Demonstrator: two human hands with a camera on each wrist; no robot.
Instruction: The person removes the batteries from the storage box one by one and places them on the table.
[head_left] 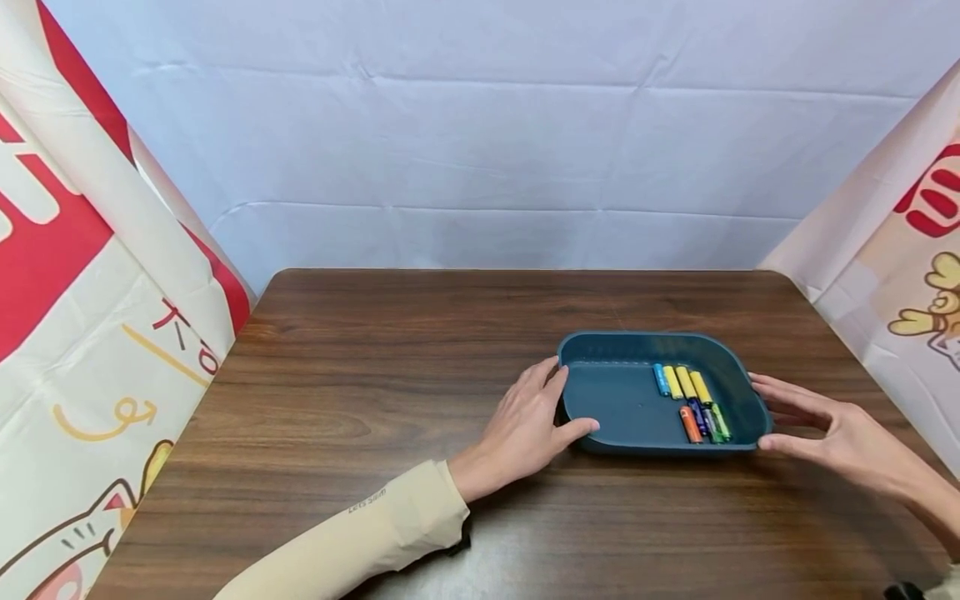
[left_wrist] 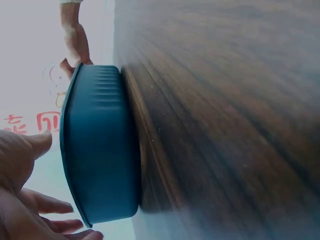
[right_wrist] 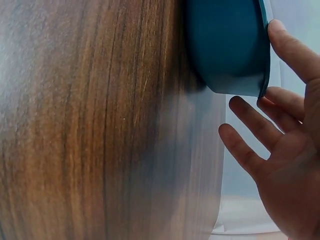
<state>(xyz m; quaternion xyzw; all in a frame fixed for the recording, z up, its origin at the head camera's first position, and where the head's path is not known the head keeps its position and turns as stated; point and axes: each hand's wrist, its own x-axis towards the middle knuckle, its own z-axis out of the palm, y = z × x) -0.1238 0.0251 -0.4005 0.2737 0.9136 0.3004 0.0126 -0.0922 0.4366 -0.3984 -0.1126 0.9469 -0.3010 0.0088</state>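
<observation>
A dark teal plastic basin (head_left: 611, 404) stands on the right part of the wooden table. Several small batteries lie in its right half: yellow ones (head_left: 684, 382), a light blue one (head_left: 661, 380), an orange one (head_left: 690, 425), and dark blue and green ones beside it. My left hand (head_left: 525, 425) touches the basin's left end, thumb by the front rim and fingers along the side. At the opposite end, my right hand (head_left: 840, 433) touches the rim with its thumb and fingertips. The right wrist view shows that hand's fingers (right_wrist: 255, 122) spread and mostly straight.
The brown wood-grain table (head_left: 375, 358) has rounded far corners. A pale creased cloth (head_left: 487, 150) hangs behind it. Printed cloths with red shapes and cartoon figures hang at the left (head_left: 75, 333) and right (head_left: 915, 250).
</observation>
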